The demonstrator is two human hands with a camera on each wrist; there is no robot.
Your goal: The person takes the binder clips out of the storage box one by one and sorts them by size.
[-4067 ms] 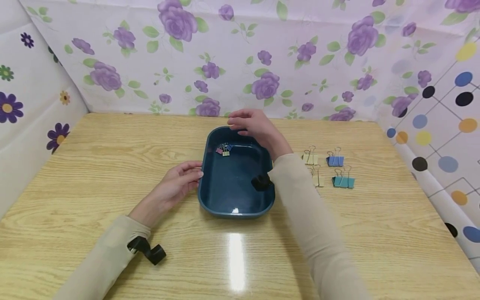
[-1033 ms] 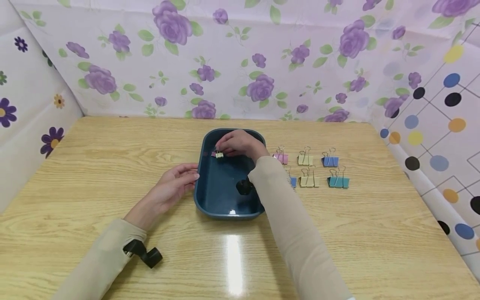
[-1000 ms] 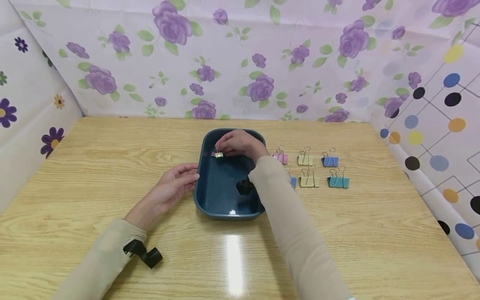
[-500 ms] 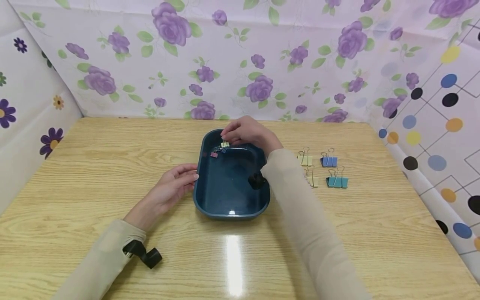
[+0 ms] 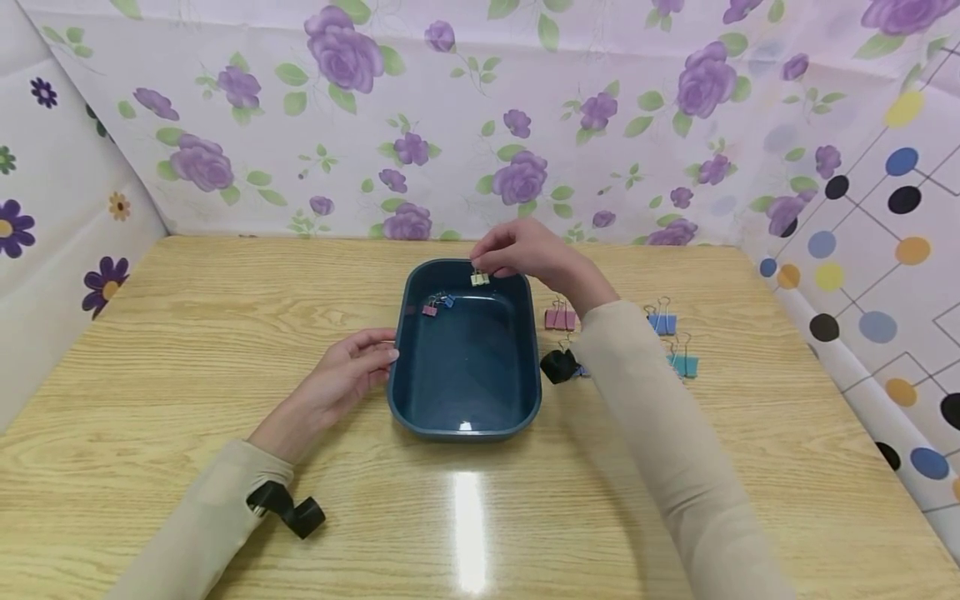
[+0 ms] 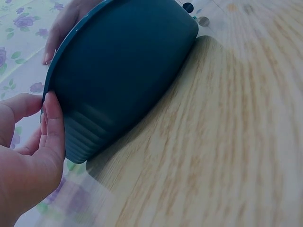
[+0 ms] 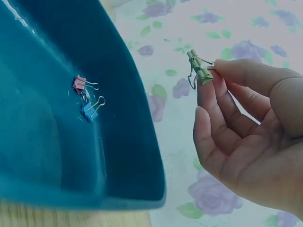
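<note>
1. Nearest, the wood-grain table (image 5: 360,550) carries a streak of reflected light; over it reach two beige sleeves (image 5: 198,512), each bearing a black wrist device (image 5: 288,508).
2. The left hand (image 5: 341,371) pinches the left rim of a dark teal plastic basin (image 5: 465,358) between thumb and fingers; the basin sits flat on the table, its long side running away from the person.
3. Right of the basin lie larger binder clips, handles up; in the nearer row, a blue clip (image 5: 582,372) mostly hidden by the right wrist device, and a teal clip (image 5: 685,365) partly behind the sleeve; farther back, a pink clip (image 5: 559,320) and a blue one (image 5: 662,324).
4. Inside the basin, near its far left corner, rest a small pink binder clip (image 5: 429,311) and a small blue binder clip (image 5: 447,301), side by side.
5. The right hand (image 5: 525,250) pinches a small yellow-green binder clip (image 5: 479,279) by its wire handle; the clip hangs raised near the basin's far rim.
6. Behind stands a purple-rose cloth (image 5: 300,125); a dotted cloth (image 5: 870,287) flanks it on the right.
</note>
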